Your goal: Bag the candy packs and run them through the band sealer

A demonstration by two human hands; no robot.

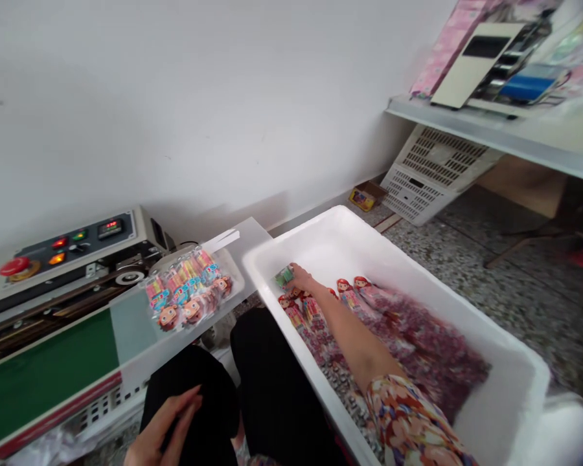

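Note:
My right hand (300,278) reaches into a white foam box (398,259) and has its fingers on a small green packet (284,277) in the near left corner. Below that hand lie flat packets printed with red-haired doll figures (311,309), and my forearm hides part of them. More packets, pinkish and blurred (418,336), fill the box's right side. My left hand (168,427) hangs over my dark-clothed lap, fingers stretched out and holding nothing. Ahead of it, a clear tray (236,268) holds several candy-like packets with cartoon heads (189,291).
At the left stands a sealing machine (87,236) with a red stop button (17,266) and a green conveyor belt (53,369). White plastic crates (422,175) sit on the speckled floor under a table (495,133), which carries another small machine (480,61).

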